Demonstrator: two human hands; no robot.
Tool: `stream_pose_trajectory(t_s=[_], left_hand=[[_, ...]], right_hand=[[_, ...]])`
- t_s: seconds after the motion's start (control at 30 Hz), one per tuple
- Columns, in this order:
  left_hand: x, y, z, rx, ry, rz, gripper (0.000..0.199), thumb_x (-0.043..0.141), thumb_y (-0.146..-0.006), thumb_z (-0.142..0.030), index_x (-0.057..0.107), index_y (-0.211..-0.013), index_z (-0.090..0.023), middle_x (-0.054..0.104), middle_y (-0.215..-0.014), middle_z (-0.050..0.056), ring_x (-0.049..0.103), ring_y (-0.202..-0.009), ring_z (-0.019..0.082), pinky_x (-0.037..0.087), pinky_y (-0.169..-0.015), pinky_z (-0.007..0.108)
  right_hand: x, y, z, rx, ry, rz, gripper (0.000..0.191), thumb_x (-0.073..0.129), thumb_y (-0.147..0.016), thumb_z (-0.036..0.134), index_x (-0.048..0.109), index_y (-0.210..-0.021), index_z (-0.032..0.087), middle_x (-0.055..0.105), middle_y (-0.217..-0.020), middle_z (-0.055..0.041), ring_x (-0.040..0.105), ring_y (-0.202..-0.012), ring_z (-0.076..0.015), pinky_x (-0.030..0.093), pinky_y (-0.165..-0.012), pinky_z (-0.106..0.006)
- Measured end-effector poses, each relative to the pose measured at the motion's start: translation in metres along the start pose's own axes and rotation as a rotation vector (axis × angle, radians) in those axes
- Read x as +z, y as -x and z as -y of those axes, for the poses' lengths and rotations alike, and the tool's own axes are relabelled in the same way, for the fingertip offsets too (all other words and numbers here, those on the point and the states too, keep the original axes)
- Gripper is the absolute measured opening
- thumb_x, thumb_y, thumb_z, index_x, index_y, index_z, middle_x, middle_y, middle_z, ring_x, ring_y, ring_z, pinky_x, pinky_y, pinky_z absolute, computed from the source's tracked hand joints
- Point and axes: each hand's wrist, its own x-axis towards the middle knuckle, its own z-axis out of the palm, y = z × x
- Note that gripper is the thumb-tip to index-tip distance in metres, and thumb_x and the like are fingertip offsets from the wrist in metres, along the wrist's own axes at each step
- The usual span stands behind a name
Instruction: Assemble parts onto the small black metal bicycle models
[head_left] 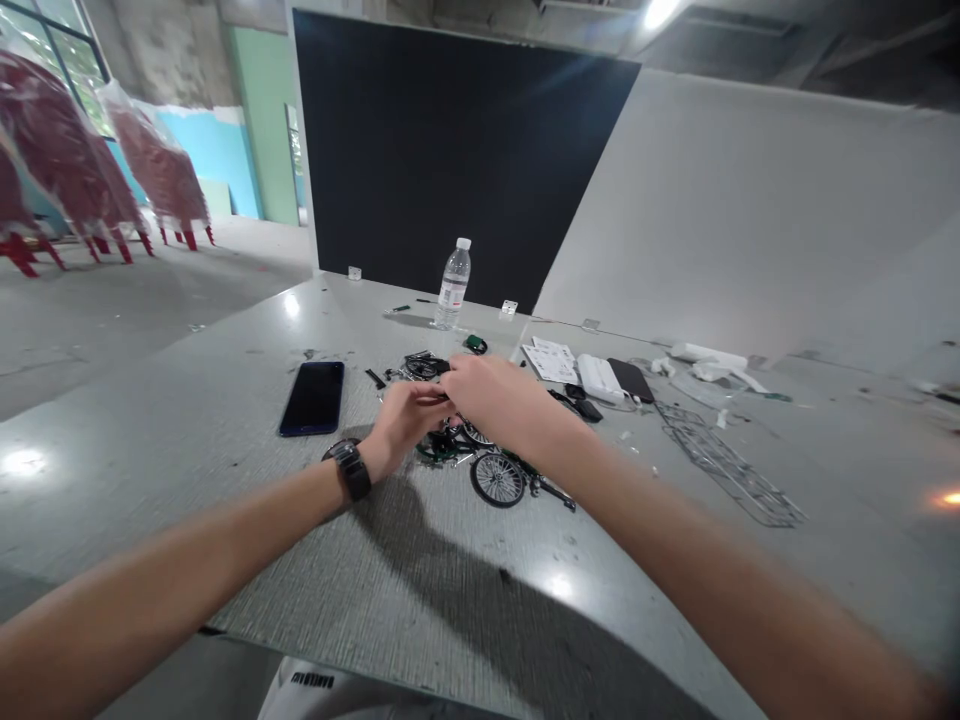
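Note:
My left hand [405,415] and my right hand [491,390] meet over the middle of the table, fingers closed together. What they pinch is small and mostly hidden by the fingers. Just below them lies a small model bicycle [499,480] with black spoked wheels and dark green parts. Behind the fingers is another little spoked wheel [422,367] among black parts. A small black piece [375,379] lies left of it, and a dark green part [475,343] sits farther back.
A phone [313,398] lies left of my hands. Behind stands a water bottle [454,285] before a black panel [457,150]. To the right are printed sheets [551,360], a white box-like device [600,380], a black flat item [631,381] and a wire rack [727,463].

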Motion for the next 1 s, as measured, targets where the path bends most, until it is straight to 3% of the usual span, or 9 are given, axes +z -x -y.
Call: stream_pose_trajectory(t_s=[0.2, 0.4, 0.6, 0.83, 0.9, 1.0], left_hand=[[-0.004, -0.002, 0.008, 0.022, 0.029, 0.069, 0.022, 0.085, -0.07, -0.035, 0.073, -0.069, -0.017, 0.072, -0.072, 0.004, 0.065, -0.069, 0.017, 0.049, -0.063, 0.028], [-0.006, -0.003, 0.011, 0.011, 0.005, 0.094, 0.019, 0.084, -0.073, -0.033, 0.073, -0.072, -0.017, 0.071, -0.072, 0.005, 0.066, -0.071, 0.019, 0.05, -0.066, 0.03], [-0.002, -0.002, 0.01, 0.018, 0.087, 0.107, 0.011, 0.081, -0.074, -0.025, 0.075, -0.076, -0.016, 0.072, -0.077, 0.006, 0.065, -0.07, 0.017, 0.054, -0.07, 0.033], [-0.001, -0.004, 0.016, 0.06, 0.089, 0.116, 0.011, 0.08, -0.076, -0.026, 0.075, -0.076, -0.016, 0.073, -0.077, 0.006, 0.065, -0.069, 0.017, 0.053, -0.069, 0.032], [-0.001, -0.003, 0.015, 0.057, 0.054, 0.096, 0.012, 0.081, -0.074, -0.027, 0.075, -0.074, -0.017, 0.072, -0.074, 0.005, 0.066, -0.068, 0.017, 0.052, -0.066, 0.031], [0.0, -0.003, 0.012, 0.037, 0.014, 0.071, 0.013, 0.083, -0.072, -0.026, 0.074, -0.073, -0.016, 0.073, -0.073, 0.006, 0.066, -0.068, 0.018, 0.051, -0.066, 0.031]], right_hand=[[-0.007, 0.001, -0.001, -0.034, 0.005, 0.042, 0.026, 0.061, -0.086, -0.001, 0.076, -0.101, 0.013, 0.064, -0.094, -0.011, 0.058, -0.068, -0.0156, 0.038, -0.054, -0.029], [-0.01, 0.001, -0.004, -0.073, -0.033, 0.055, 0.021, 0.061, -0.084, -0.005, 0.071, -0.088, 0.013, 0.068, -0.087, -0.0084, 0.062, -0.074, -0.0178, 0.039, -0.056, -0.03], [-0.005, 0.003, -0.009, -0.085, -0.037, -0.014, 0.028, 0.058, -0.084, -0.005, 0.066, -0.101, 0.016, 0.066, -0.081, -0.006, 0.059, -0.067, -0.017, 0.032, -0.053, -0.029], [-0.002, 0.003, -0.011, -0.019, -0.137, 0.013, 0.023, 0.055, -0.087, -0.001, 0.062, -0.1, 0.016, 0.062, -0.075, -0.0041, 0.051, -0.056, -0.0124, 0.03, -0.048, -0.026], [0.002, 0.003, -0.012, -0.04, -0.181, -0.018, 0.018, 0.055, -0.09, 0.004, 0.062, -0.102, 0.016, 0.064, -0.081, -0.0056, 0.053, -0.06, -0.0133, 0.033, -0.05, -0.026], [0.011, 0.005, -0.015, -0.087, -0.195, -0.113, 0.022, 0.053, -0.093, 0.009, 0.06, -0.113, 0.012, 0.065, -0.106, -0.0128, 0.057, -0.071, -0.0156, 0.038, -0.056, -0.028]])
